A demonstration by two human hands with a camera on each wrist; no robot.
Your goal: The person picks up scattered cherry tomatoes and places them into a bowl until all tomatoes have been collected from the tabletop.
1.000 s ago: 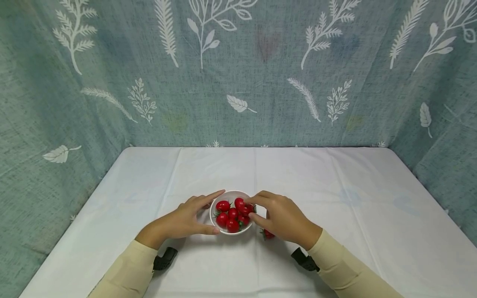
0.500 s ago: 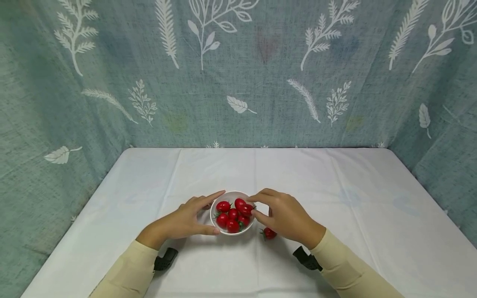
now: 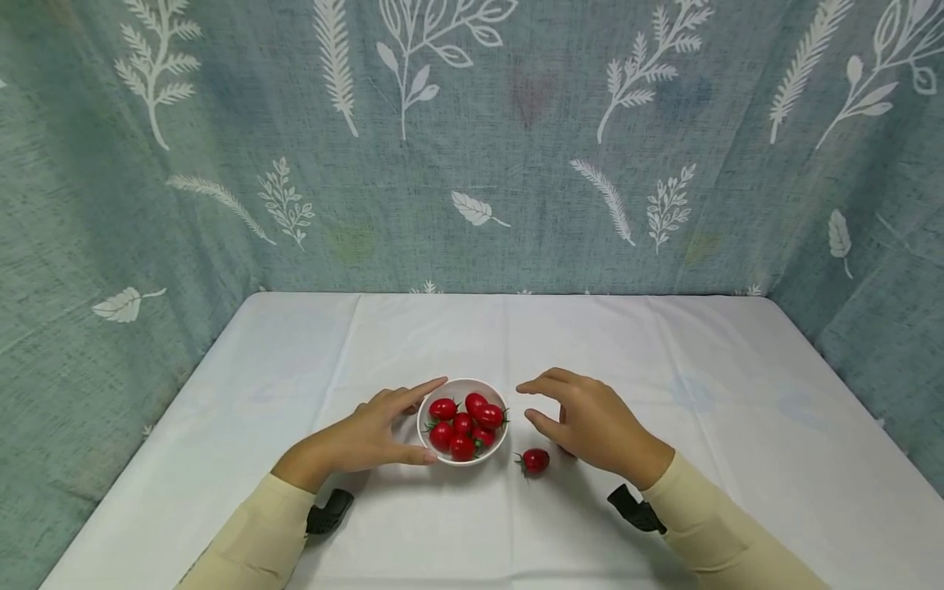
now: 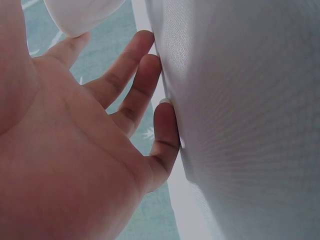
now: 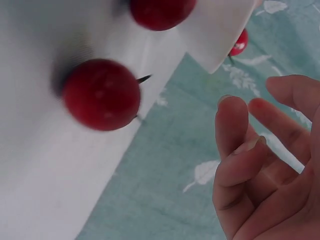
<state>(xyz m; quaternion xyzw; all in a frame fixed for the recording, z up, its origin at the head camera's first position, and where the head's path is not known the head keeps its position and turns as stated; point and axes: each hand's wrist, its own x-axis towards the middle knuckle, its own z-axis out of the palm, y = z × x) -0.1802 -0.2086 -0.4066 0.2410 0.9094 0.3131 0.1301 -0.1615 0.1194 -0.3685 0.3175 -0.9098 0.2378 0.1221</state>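
A small white bowl [image 3: 424,438] holds several cherry tomatoes [image 3: 462,423] with green stems. My left hand [image 3: 361,434] rests at the bowl's left side, thumb and index finger spread along its rim. In the left wrist view, a fingertip meets the bowl [image 4: 82,15], and other fingers are at the table. My right hand [image 3: 590,418] hovers right of the bowl, thumb and index finger apart, nothing between them. Below it, a loose cherry tomato [image 3: 535,460] lies on the cloth. The right wrist view shows two tomatoes outside the bowl, one nearer [image 5: 102,95] and one beside it [image 5: 162,10].
A white cloth [image 3: 413,541] with fold creases covers the table. A green curtain [image 3: 413,238] with white leaf prints hangs behind the table and along both sides. Dark camera mounts [image 3: 328,512] sit under the wrists.
My right hand has let go of a cherry tomato in the bowl and drawn back to the right, fingers spreading. The loose tomato shows more fully. My left hand has stayed at the bowl.
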